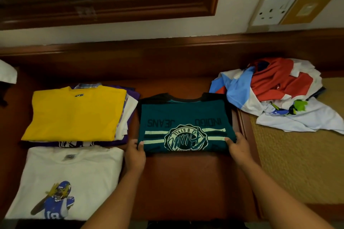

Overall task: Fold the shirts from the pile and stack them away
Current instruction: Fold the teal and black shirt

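At the far left, a folded white shirt (70, 176) with a printed football player lies flat on the wooden table (186, 182), at its near edge. Directly behind it sits a stack of folded shirts (78, 115) with a yellow shirt (74, 113) on top; purple and white edges show beneath it on the right side and front.

The left hand (135, 154) grips the near left corner of the teal shirt (184, 122), thumb on top of the cloth and fingers curled beneath the edge. The teal shirt lies folded at the table's centre, collar pointing away from the person, its printing upside down to the viewer, a round emblem and pale stripes across the near half. The right hand (237, 147) grips the near right corner in the same manner, thumb on top, fingers wrapped under the fold.

To the right, the pile of unfolded shirts (275, 91) lies crumpled, with red, light blue and white cloth visible, resting partly on a woven mat (297, 163). On the wall above, a wall socket (273, 9) is mounted to the right of a wood-framed mirror (111, 7).
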The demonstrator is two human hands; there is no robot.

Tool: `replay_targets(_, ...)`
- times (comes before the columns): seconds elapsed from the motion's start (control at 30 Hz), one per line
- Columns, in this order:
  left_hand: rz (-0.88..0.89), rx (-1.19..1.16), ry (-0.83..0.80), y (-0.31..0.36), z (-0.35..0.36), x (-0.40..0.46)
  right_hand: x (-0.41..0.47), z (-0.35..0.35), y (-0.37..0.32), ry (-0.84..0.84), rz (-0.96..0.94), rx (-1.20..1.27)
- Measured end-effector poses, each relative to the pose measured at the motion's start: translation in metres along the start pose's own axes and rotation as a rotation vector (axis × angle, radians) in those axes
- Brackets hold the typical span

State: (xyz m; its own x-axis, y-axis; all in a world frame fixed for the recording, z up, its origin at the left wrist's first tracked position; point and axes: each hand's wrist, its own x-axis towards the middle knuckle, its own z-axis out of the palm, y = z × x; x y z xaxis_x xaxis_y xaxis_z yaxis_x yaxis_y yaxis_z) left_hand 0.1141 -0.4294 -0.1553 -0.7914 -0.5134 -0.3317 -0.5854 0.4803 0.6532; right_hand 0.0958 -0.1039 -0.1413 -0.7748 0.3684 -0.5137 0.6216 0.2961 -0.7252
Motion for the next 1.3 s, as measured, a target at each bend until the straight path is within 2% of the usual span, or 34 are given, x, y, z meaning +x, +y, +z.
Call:
replay_targets(0.1, 0.105, 0.171, -0.017, -0.014, -0.010, 0.003, -0.013, -0.003, 0.013, 0.061, -0.052, -0.051)
replay_targets(0.23, 0.073, 0.214, -0.087, -0.029, -0.010, -0.006, -0.027, -0.001, 0.042, 0.062, -0.026, -0.321)
replay_targets(0.33, 0.140, 0.292, 0.011, -0.029, -0.006, -0.015, -0.032, -0.002, 0.041, 0.177, -0.049, -0.503)
replay_targets(0.43, 0.372, 0.434, 0.079, -0.019, 0.002, -0.023, -0.040, 0.008, 0.024, 0.268, -0.333, -0.570)
replay_targets(0.47, 0.430, 0.467, 0.029, -0.013, 0.007, -0.026, -0.044, 0.016, 0.016, 0.220, -0.433, -0.599)
replay_targets(0.53, 0.511, 0.547, -0.142, -0.004, 0.019, -0.030, -0.042, 0.038, 0.007, 0.023, -0.534, -0.692)
replay_targets(0.6, 0.529, 0.677, -0.288, -0.004, 0.028, -0.027, -0.035, 0.053, 0.013, -0.162, -0.522, -0.821)
replay_targets(0.67, 0.526, 0.782, -0.364, -0.011, 0.030, -0.018, -0.023, 0.053, 0.029, -0.222, -0.493, -0.961)
replay_targets(0.83, 0.548, 0.857, -0.417, -0.019, 0.027, -0.009, -0.013, 0.038, 0.043, -0.228, -0.423, -0.990)
replay_targets(0.93, 0.546, 0.811, -0.371, -0.009, 0.026, -0.009, -0.017, 0.046, 0.033, -0.158, -0.395, -0.925)
replay_targets(1.1, 0.632, 0.772, -0.302, 0.025, 0.039, 0.018, -0.009, 0.083, 0.000, -0.182, -0.509, -0.963)
replay_targets(1.3, 0.673, 0.869, -0.345, 0.029, 0.051, 0.060, 0.028, 0.097, -0.006, -0.186, -0.557, -1.015)
